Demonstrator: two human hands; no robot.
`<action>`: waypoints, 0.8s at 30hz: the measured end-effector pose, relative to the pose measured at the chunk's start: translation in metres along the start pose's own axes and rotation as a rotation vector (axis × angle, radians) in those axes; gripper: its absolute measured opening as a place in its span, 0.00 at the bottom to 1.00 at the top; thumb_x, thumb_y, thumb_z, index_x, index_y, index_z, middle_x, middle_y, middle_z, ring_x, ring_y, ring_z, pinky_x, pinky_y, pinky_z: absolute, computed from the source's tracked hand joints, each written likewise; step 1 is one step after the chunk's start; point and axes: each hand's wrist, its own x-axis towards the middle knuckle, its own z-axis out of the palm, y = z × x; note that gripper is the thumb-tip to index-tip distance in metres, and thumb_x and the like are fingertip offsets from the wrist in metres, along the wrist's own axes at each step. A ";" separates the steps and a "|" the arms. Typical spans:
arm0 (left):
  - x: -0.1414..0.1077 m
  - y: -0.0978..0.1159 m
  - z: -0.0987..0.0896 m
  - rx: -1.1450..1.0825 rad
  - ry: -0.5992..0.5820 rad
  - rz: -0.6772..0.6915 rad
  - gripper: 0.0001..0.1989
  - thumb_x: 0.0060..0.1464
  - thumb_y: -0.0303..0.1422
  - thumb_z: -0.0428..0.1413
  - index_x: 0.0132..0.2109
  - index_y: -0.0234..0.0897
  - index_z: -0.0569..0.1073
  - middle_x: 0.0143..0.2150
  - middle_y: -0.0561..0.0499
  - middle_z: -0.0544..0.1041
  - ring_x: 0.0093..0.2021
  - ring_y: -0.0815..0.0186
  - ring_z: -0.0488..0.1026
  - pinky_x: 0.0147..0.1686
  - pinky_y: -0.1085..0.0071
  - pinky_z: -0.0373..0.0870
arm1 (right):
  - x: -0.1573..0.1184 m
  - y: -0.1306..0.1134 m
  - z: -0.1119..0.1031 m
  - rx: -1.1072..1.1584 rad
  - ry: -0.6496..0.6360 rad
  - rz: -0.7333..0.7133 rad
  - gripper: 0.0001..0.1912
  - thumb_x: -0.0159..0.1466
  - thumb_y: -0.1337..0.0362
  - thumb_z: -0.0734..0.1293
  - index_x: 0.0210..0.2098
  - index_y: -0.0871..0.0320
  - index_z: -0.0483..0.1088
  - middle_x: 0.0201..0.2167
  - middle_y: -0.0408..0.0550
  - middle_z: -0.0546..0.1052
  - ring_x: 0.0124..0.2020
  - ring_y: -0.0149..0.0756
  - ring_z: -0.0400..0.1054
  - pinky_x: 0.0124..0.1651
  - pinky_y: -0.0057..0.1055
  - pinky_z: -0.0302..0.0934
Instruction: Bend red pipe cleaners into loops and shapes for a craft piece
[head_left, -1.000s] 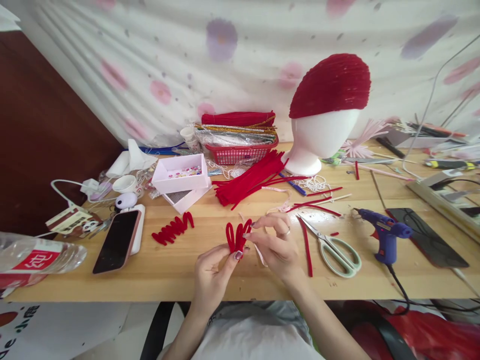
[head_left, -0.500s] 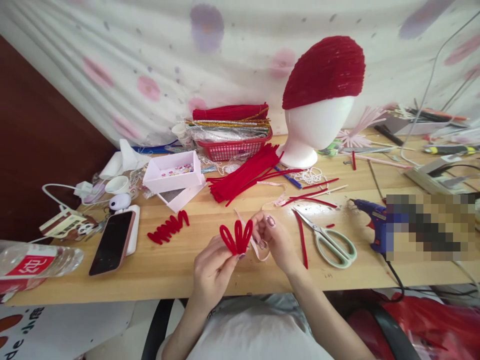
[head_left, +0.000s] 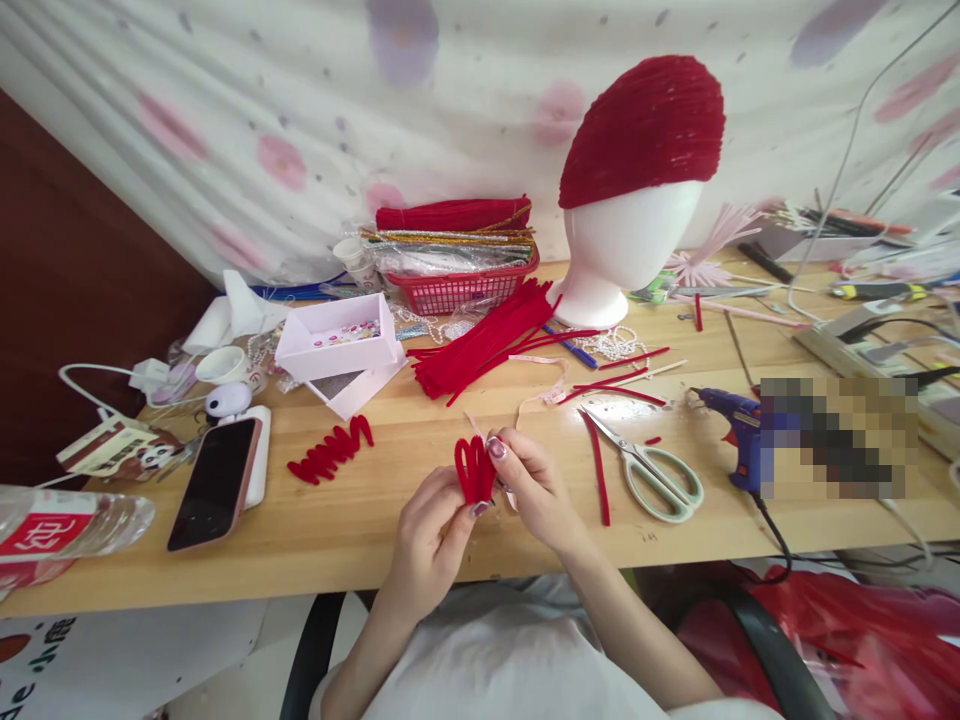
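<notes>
Between my two hands stands a red fuzzy pipe cleaner bent into several narrow loops (head_left: 471, 470), held upright. My left hand (head_left: 431, 535) is closed, its thumb and fingers pinching the loops at their base. My right hand (head_left: 536, 490) is closed too, with thumb and fingertips on the right-hand loop. A pink tape measure (head_left: 540, 396) runs over the table to my right hand, where the fingers partly hide it. To the left lies a zigzag-bent red pipe cleaner (head_left: 330, 452). Scissors with pale green handles (head_left: 660, 485) lie right of my hands, beside a straight red piece (head_left: 600, 470).
A bundle of red pipe cleaners (head_left: 487, 340) lies in front of a red basket (head_left: 461, 292). Behind stands a white foam head (head_left: 626, 240) with a red cap (head_left: 649, 130). A blue glue gun (head_left: 739, 425) is at right; a phone (head_left: 214, 485) and bottle (head_left: 75, 525) at left.
My right hand has moved in to the loops, its thumb now against them. The loops, spread apart before, are now pressed closer together. The view has shifted slightly.
</notes>
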 end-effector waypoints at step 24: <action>-0.002 -0.002 0.000 0.011 0.011 0.098 0.12 0.63 0.26 0.50 0.35 0.37 0.77 0.34 0.46 0.77 0.37 0.63 0.73 0.36 0.70 0.72 | -0.001 -0.002 -0.003 0.327 -0.198 0.352 0.17 0.57 0.56 0.74 0.21 0.60 0.70 0.21 0.40 0.69 0.24 0.27 0.62 0.28 0.27 0.56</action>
